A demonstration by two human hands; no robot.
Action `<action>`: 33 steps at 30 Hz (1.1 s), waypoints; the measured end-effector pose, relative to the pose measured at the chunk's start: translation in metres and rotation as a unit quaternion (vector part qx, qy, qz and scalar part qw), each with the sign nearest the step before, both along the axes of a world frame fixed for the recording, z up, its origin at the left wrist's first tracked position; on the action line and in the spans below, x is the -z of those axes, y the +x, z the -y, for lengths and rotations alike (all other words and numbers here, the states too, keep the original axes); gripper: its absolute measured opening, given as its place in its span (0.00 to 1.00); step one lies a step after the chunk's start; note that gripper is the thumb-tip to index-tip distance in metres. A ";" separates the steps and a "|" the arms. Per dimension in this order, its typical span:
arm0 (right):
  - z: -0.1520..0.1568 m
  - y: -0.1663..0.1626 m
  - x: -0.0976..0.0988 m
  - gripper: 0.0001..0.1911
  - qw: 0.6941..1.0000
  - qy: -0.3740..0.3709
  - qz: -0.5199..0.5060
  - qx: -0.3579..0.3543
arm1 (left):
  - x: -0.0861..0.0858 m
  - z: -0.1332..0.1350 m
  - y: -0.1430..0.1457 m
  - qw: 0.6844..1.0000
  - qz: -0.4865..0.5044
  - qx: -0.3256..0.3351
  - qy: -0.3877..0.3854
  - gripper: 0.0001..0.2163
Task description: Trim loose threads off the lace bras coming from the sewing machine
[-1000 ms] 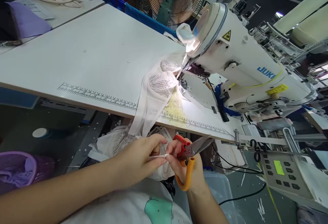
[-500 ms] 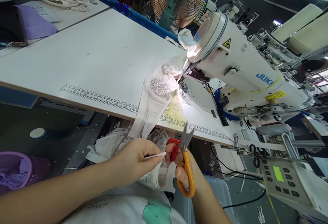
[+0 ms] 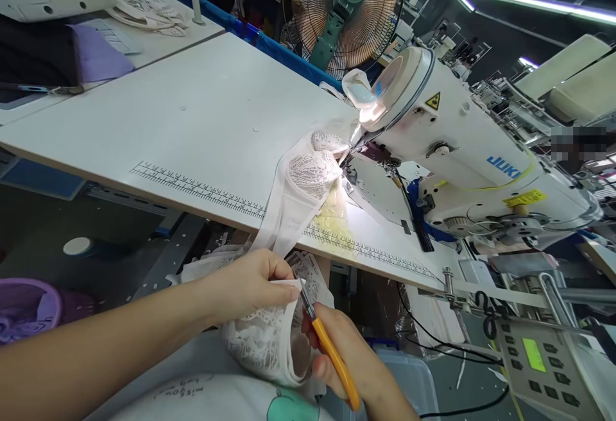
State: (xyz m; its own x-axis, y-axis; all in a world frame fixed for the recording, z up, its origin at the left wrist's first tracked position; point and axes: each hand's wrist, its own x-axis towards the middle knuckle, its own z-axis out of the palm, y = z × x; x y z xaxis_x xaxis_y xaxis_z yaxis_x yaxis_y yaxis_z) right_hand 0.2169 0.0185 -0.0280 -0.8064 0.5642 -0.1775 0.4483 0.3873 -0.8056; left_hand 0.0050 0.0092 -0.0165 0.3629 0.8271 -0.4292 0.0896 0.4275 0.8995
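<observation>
Your left hand (image 3: pixel 245 283), low in the centre of the frame, pinches the white strap (image 3: pixel 289 284) of the lace garment (image 3: pixel 262 344). Just to its right, your right hand (image 3: pixel 349 360) is wrapped round the orange-handled scissors (image 3: pixel 332 352), tips at the strap. Higher up, more lace (image 3: pixel 308 167) lies on the table (image 3: pixel 192 119) under the sewing machine (image 3: pixel 462 126).

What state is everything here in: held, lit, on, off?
Left hand, pinching the lace.
Right hand, gripping the snips.
Snips, tips at the pinched lace.
Lace, bunched between the hands.
Bra, draped over the table edge.
Lamp, lit.
Screen, lit.
Fan, spinning or not, unclear.
</observation>
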 end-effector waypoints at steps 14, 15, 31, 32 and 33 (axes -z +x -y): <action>0.010 -0.007 0.007 0.32 0.996 -0.045 -0.031 0.075 | -0.004 -0.002 -0.001 1.000 0.020 -0.002 0.000 0.12; 0.010 -0.007 0.009 0.31 0.995 -0.040 -0.031 0.086 | -0.005 -0.002 -0.002 1.000 0.017 -0.002 0.001 0.12; 0.029 -0.009 0.004 0.14 0.966 0.176 -0.147 0.118 | -0.009 0.013 -0.014 0.983 -0.070 -0.107 0.130 0.11; 0.030 -0.012 0.006 0.15 0.961 0.197 -0.147 0.123 | -0.009 0.015 -0.015 0.983 -0.064 -0.115 0.128 0.11; 0.030 -0.014 0.008 0.17 0.958 0.213 -0.138 0.130 | -0.009 0.017 -0.016 0.983 -0.056 -0.122 0.122 0.10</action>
State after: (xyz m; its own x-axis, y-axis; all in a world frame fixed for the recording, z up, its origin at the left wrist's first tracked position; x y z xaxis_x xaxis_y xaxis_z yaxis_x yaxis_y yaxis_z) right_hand 0.2027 -0.0114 -0.0359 -0.6123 0.7253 0.3146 0.3659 0.6127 -0.7005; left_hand -0.0110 -0.0074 -0.0070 0.1024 0.9671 -0.2327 0.1157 0.2208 0.9684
